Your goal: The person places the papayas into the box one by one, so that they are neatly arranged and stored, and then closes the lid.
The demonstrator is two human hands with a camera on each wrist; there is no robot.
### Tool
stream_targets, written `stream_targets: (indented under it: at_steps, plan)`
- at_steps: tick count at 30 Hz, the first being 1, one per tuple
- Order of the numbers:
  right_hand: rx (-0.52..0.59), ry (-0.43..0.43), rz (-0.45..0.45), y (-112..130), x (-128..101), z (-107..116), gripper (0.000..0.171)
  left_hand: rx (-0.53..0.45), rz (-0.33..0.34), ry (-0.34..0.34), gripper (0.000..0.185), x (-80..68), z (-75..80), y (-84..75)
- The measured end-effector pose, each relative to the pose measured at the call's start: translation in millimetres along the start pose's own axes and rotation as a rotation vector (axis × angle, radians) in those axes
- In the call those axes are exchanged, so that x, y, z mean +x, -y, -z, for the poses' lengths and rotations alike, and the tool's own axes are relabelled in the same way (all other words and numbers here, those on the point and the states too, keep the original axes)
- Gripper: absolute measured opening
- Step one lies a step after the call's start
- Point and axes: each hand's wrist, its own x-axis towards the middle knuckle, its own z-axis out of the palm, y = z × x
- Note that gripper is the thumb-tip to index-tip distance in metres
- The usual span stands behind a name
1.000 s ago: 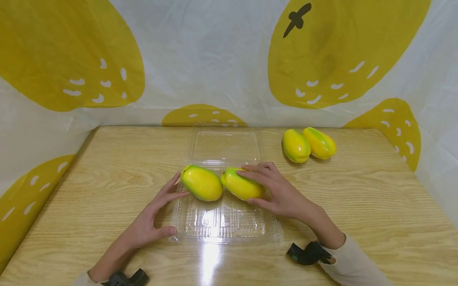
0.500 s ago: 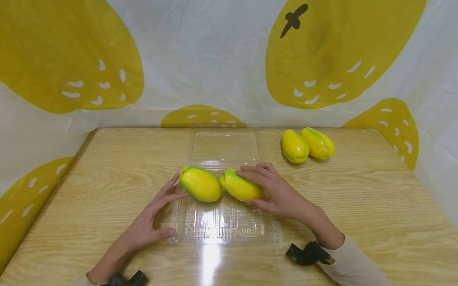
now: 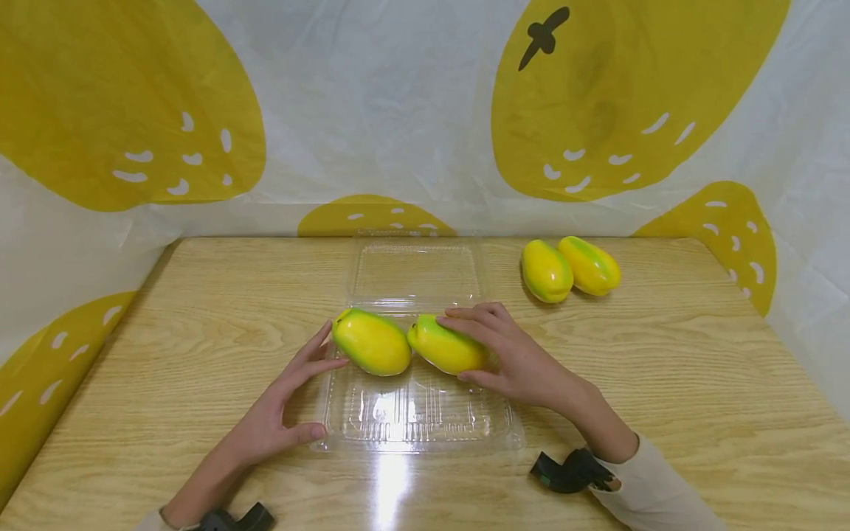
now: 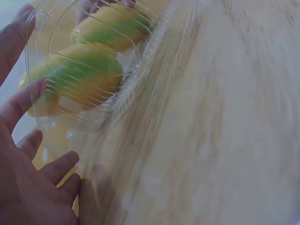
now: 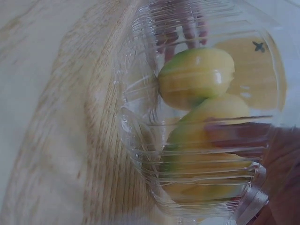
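A clear plastic clamshell box (image 3: 418, 435) lies open on the table, its lid (image 3: 418, 271) folded back. Two glossy yellow-green papayas sit side by side in its base: the left papaya (image 3: 372, 343) and the right papaya (image 3: 448, 348), their ends meeting. My right hand (image 3: 514, 354) grips the right papaya, fingers over its top and thumb at its near side. Along the box's left side my left hand (image 3: 279, 405) stands with fingers spread and thumb near the front corner. In the left wrist view, its fingers (image 4: 21, 105) rest at the outer wall.
Two more papayas, one (image 3: 547, 271) beside another (image 3: 589, 265), lie at the back right of the wooden table (image 3: 664, 369). A white cloth (image 3: 378, 96) with yellow fruit prints hangs behind the table's far edge. Black camera mounts (image 3: 571, 470) are strapped to both wrists.
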Motion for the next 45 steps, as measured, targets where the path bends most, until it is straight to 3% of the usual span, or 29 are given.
stream_targets:
  at_steps: [16,27,45]
  plan:
    - [0.003,-0.008,-0.005,0.6,0.3,0.0,0.069,-0.014,-0.021,0.0,0.06,-0.6,0.0,2.4]
    - [0.001,-0.006,-0.009,1.4,0.5,0.7,0.066,0.011,0.011,-0.001,0.061,-1.1,0.8,0.0]
    - [-0.042,-0.03,-0.013,3.6,1.0,1.4,0.064,-0.008,0.001,0.003,0.062,-1.6,0.6,2.5]
